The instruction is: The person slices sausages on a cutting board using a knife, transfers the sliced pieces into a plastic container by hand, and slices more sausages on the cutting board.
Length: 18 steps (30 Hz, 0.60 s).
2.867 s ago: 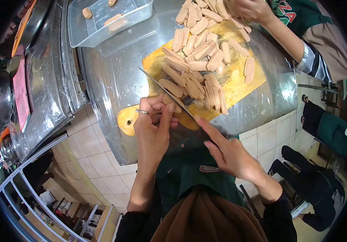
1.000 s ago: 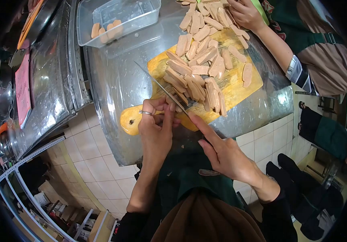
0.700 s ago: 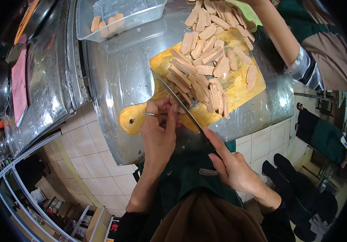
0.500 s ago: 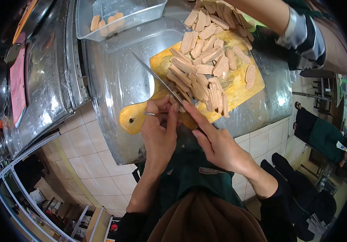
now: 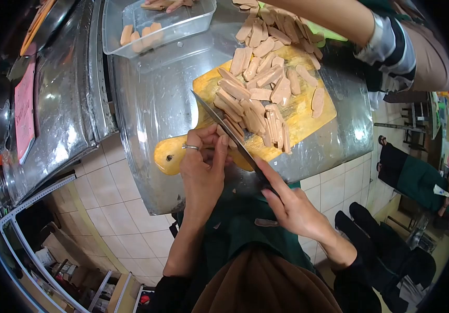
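A long knife [image 5: 225, 127] is held by its dark handle in my right hand [image 5: 300, 211], index finger stretched along it. Its blade points up and left, over the handle end of a yellow wooden cutting board [image 5: 310, 125]. My left hand [image 5: 202, 167], with a ring on one finger, is closed in a pinch close to the blade; it appears to hold a piece of sausage, mostly hidden by the fingers. Lengthwise sausage slices [image 5: 253, 96] lie heaped across the board, some leaning in a row near the knife.
Another person's arm [image 5: 334, 15] reaches across the top, and a hand [image 5: 175, 4] is over a clear plastic tub [image 5: 167, 35] with several sausage pieces. The metal table [image 5: 156, 94] ends close to my body. A pink sign [image 5: 25, 112] is at left; another person stands at right.
The knife has drawn back toward me, its tip now lower and nearer the board. My left hand stays nearly in place. The other person's hand has appeared over the tub with slices.
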Motion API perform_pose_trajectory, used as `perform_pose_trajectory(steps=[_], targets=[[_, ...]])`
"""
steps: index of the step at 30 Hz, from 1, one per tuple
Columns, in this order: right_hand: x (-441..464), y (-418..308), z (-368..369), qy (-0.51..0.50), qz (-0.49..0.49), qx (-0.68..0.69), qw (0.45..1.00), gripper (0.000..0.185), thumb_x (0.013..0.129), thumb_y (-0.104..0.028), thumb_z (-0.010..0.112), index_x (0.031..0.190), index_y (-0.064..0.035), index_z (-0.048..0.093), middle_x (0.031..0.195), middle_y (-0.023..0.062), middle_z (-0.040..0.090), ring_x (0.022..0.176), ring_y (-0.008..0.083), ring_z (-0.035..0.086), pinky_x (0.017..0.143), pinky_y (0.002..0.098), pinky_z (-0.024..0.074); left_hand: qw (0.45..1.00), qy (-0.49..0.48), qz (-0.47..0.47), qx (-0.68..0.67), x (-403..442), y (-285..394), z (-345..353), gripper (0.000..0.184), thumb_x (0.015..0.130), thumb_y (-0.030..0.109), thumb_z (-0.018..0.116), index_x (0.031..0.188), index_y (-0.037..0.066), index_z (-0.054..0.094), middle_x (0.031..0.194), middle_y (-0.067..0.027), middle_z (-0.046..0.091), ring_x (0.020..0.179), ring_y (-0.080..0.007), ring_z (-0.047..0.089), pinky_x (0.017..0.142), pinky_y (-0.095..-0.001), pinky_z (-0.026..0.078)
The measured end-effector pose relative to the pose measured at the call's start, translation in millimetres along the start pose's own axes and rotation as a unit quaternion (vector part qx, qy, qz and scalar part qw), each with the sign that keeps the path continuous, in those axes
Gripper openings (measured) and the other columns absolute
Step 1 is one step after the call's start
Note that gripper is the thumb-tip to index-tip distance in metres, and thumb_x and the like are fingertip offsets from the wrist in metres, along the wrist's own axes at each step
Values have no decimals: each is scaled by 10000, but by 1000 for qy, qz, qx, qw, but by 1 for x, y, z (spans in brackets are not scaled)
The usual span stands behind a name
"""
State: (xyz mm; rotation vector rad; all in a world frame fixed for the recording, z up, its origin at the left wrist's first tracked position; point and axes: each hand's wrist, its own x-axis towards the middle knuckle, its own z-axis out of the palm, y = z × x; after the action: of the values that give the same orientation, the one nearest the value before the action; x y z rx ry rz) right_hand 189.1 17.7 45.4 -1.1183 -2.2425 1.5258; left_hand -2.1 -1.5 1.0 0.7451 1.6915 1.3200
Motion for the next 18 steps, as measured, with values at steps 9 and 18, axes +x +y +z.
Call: perform_pose_trajectory(steps=[9, 18], targets=[[-13, -8, -52, -83, 180, 337, 920, 599, 1067, -98, 372, 1613, -182, 141, 659, -39, 404, 506, 38, 352, 472, 196, 355, 997, -11, -7, 71, -1, 16, -3, 260, 980, 120, 637, 1187, -9, 547, 918, -53, 635, 651, -88, 614, 547, -201, 471], [-29, 13, -53, -39, 150, 307, 939, 613, 1071, -136, 348, 1611, -182, 61, 538, -16, 366, 401, 70, 331, 399, 222, 360, 977, 5, 52, 206, 15, 30, 5, 265, 943, 148, 682, 1163, 29, 597, 844, -52, 665, 628, -125, 656, 573, -265, 492]])
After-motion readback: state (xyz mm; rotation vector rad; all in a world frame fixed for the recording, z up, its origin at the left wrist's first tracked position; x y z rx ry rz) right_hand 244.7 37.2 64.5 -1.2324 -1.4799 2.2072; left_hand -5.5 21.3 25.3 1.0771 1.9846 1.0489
